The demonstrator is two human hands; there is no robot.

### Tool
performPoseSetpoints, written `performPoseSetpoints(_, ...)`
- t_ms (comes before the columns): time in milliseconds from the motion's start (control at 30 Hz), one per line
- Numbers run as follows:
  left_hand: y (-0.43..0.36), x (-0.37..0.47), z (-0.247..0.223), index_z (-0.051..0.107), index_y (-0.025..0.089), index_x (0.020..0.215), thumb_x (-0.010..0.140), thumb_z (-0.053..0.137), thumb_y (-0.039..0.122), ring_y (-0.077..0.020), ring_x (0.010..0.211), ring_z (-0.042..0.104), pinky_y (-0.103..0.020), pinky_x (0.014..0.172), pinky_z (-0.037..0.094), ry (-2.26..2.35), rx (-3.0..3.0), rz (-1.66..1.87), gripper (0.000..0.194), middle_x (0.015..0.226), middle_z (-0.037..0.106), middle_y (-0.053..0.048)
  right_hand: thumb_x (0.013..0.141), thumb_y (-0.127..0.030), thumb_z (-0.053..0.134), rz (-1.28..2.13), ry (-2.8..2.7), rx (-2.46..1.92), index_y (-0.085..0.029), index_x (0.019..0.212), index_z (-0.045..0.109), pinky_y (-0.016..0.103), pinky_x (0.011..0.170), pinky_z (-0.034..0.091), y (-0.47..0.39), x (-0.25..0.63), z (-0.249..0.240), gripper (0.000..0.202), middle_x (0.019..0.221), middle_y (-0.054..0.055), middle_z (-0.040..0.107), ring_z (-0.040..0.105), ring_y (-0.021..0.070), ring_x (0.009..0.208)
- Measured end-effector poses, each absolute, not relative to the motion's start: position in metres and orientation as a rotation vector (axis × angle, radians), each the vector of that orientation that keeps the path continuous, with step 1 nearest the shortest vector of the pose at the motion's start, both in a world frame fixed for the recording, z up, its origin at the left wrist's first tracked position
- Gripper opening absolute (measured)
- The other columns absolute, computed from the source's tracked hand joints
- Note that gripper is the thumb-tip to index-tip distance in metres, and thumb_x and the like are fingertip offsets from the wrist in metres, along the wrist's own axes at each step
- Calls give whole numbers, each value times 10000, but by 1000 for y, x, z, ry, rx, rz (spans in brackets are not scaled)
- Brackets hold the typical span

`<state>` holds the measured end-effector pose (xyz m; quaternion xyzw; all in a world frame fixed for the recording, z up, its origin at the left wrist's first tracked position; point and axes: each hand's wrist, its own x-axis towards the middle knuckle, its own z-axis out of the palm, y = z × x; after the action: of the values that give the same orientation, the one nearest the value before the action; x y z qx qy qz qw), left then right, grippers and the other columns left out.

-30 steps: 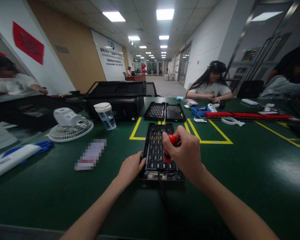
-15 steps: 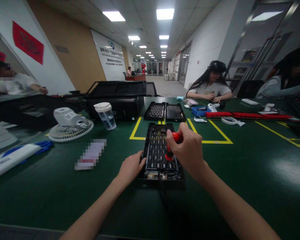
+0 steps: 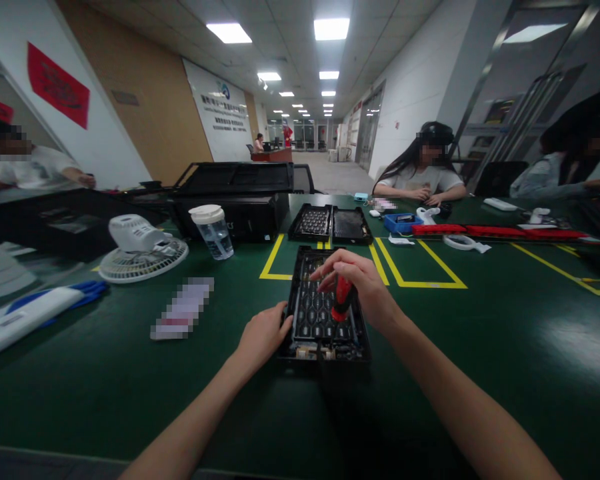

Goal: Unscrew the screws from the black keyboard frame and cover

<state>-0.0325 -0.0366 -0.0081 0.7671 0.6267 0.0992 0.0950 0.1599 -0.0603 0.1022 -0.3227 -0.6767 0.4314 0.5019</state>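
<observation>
A black open case (image 3: pixel 294 293) with rows of dark cells inside lies on the green table in front of me. My left hand (image 3: pixel 266 331) grips its left wall, thumb inside the rim and fingers partly hidden beyond the edge. Over the right half of the case is my right hand (image 3: pixel 363 283), loosely around a screwdriver (image 3: pixel 341 300) with a red and black handle. Its fingers reach forward past the handle's top. The screwdriver stands nearly upright, tip down in the case; the tip itself is too dark to make out.
Beyond the case lie two black trays (image 3: pixel 353 225). To the left are a lidded cup (image 3: pixel 215 233), a white fan (image 3: pixel 143 257) and a blurred flat object (image 3: pixel 184 310). A blue box (image 3: pixel 399 223) and red strips (image 3: pixel 493 231) lie right. Other people sit around the table.
My right hand's fingers have loosened from a tight grasp on the screwdriver's top and now stretch forward over it. The left hand and the case have stayed put.
</observation>
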Motion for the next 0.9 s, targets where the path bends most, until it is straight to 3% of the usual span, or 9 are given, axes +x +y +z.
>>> performPoseSetpoints(133,-37,-32,-8,481,215,1170,854,390,389,-201,883,619,-284,753,447,1851,2285,298,372,994,653,-79,807,-255,442,1423,-1561,-496,-146,748,534,339,790,470,-54,164,100,155,991,86,626,622,144,806)
performPoseSetpoints(233,-36,-33,-10,482,218,1164,854,385,388,-205,878,620,-288,743,451,1837,2308,313,366,990,653,-75,816,-276,471,1524,-1527,-362,-153,699,512,293,620,484,-50,166,93,175,747,21,620,603,113,589)
performPoseSetpoints(367,-36,-34,-12,480,217,1169,857,380,384,-202,875,620,-292,764,447,1839,2320,319,368,975,655,-76,801,-275,497,1555,-1497,-270,-158,632,477,221,439,386,-47,167,86,206,532,-50,479,468,75,411)
performPoseSetpoints(600,-38,-32,-7,478,214,1179,859,384,380,-201,902,615,-285,778,442,1858,2300,292,373,1001,650,-78,758,-320,364,1618,-1498,-261,-145,676,533,251,456,372,-49,167,89,256,563,-8,487,481,110,457)
performPoseSetpoints(900,-38,-32,-7,479,215,1175,857,385,376,-207,889,618,-285,756,446,1857,2318,286,368,999,654,-70,763,-310,370,1658,-1527,-209,-157,708,513,273,504,378,-45,171,88,217,617,0,496,496,126,505)
